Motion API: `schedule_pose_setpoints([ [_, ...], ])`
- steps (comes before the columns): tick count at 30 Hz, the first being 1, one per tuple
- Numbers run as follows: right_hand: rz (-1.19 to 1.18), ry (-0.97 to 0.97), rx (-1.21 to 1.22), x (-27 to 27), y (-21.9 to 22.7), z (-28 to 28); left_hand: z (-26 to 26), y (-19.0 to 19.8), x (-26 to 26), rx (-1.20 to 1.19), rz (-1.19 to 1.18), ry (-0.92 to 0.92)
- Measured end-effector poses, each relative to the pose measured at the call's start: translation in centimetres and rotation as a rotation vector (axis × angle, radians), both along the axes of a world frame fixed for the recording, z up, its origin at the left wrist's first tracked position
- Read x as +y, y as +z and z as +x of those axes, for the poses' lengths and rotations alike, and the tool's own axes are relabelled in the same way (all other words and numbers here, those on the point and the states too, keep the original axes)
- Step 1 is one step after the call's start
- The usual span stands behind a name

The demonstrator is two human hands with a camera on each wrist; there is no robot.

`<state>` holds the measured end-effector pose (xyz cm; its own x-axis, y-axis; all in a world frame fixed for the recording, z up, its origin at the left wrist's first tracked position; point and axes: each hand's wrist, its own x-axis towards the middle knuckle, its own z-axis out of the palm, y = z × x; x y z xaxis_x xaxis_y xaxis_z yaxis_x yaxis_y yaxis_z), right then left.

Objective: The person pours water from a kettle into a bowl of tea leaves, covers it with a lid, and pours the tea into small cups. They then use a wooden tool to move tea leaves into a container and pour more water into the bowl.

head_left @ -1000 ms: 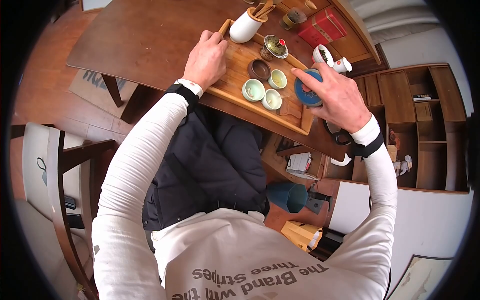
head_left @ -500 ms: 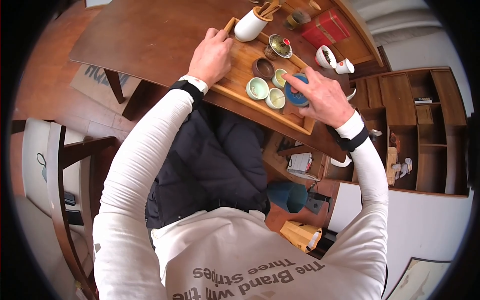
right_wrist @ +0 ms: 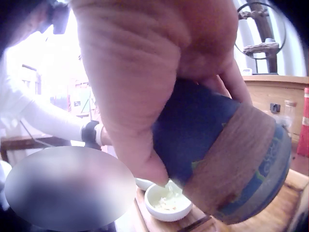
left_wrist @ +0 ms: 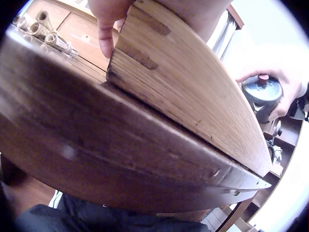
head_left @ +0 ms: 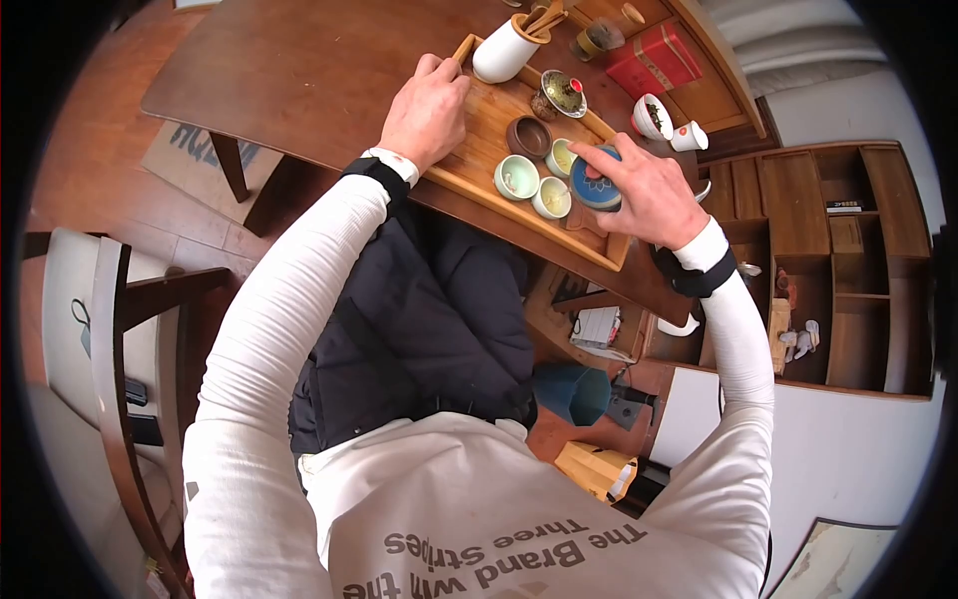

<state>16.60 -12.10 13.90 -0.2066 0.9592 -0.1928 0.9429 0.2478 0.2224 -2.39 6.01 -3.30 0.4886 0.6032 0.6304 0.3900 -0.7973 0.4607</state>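
Fingers [head_left: 602, 160] of right hand [head_left: 661, 195] wrap round the blue pot [head_left: 592, 190], grasping it tilted above the tray [head_left: 489, 122], near pale green cups [head_left: 552, 199]. Left hand [head_left: 427, 115] grips the tray's end; some fingers hidden, knuckles bent.

I see a white top [head_left: 449, 454] with long, wrinkled sleeves [head_left: 274, 309] and grey printed letters [head_left: 504, 559]. Near each cuff [head_left: 395, 163] is a black band [head_left: 375, 182]; below is dark clothing [head_left: 429, 329].

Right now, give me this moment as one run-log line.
left fingers: hold wooden tray at one end | right fingers: grip blue lidded pot, tilted | pale cups: on tray, beside pot
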Motion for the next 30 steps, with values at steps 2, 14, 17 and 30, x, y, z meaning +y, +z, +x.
schedule_pose_setpoints([
  [2,-0.021,-0.057,0.076,0.2,-0.1,0.3,0.0,0.0,-0.1,0.004,-0.008,0.004],
  [14,0.029,0.051,-0.037,3.5,-1.7,-2.1,0.1,-0.1,0.0,-0.036,0.041,0.005],
  [17,-0.041,0.036,-0.109,3.9,-1.2,-3.2,0.1,-0.1,0.0,-0.044,0.040,0.002],
  [30,-0.049,0.115,-0.187,4.3,1.2,-5.0,0.0,-0.3,0.0,-0.039,-0.001,0.004],
])
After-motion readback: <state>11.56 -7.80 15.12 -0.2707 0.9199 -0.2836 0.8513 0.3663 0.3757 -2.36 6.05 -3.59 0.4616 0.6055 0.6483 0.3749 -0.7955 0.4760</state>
